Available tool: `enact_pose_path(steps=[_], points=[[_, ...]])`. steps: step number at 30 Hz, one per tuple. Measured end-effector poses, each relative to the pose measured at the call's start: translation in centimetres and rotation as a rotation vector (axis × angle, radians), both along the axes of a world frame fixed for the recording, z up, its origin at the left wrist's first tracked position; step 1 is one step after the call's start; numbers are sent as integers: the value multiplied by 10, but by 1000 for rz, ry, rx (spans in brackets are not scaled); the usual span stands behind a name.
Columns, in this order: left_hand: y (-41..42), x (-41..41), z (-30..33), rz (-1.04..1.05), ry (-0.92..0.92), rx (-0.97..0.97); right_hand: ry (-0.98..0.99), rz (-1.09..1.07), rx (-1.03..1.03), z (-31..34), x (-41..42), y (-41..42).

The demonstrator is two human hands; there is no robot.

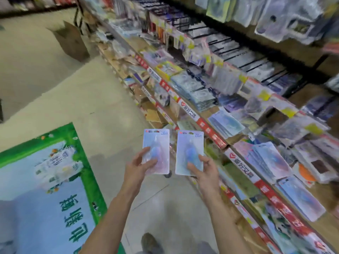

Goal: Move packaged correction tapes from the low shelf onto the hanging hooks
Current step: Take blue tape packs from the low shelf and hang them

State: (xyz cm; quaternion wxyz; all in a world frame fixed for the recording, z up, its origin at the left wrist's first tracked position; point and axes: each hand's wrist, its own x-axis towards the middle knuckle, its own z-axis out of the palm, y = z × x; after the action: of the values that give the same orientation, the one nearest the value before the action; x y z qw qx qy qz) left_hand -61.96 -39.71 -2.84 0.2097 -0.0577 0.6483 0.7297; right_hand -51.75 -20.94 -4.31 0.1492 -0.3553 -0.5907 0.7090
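Observation:
I hold two packaged correction tapes upright side by side above the aisle floor. My left hand (139,166) grips the lower part of the left pack (159,142), thumb across its blister. My right hand (202,169) grips the bottom of the right pack (190,143) the same way. Each pack is a pale card with a bluish tape dispenser under clear plastic and a hang hole at the top. The shelves (211,132) with red price strips run along my right, stacked with flat packs. Hanging packs on hooks (229,83) fill the row above them, blurred.
A large box with green-and-blue print (51,180) stands at my lower left. An open cardboard carton (71,41) sits further up the aisle. My shoe (151,243) shows on the pale tiled floor between box and shelving.

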Motion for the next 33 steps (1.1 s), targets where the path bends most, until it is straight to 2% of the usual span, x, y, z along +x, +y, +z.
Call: enact_pose_path(steps=[7,19,25,33], points=[[-94,-82,42,180,136,-33,81,180,6,40,-108,-84],[-183,-242,76,408,262,-64,292,292,26,76,-310,-167],[-193,-363,98,386,281,-63,342,240,-22,90,-434,-179],[-173,-507,136,328,366,-11,404,197,36,126,-565,-171]])
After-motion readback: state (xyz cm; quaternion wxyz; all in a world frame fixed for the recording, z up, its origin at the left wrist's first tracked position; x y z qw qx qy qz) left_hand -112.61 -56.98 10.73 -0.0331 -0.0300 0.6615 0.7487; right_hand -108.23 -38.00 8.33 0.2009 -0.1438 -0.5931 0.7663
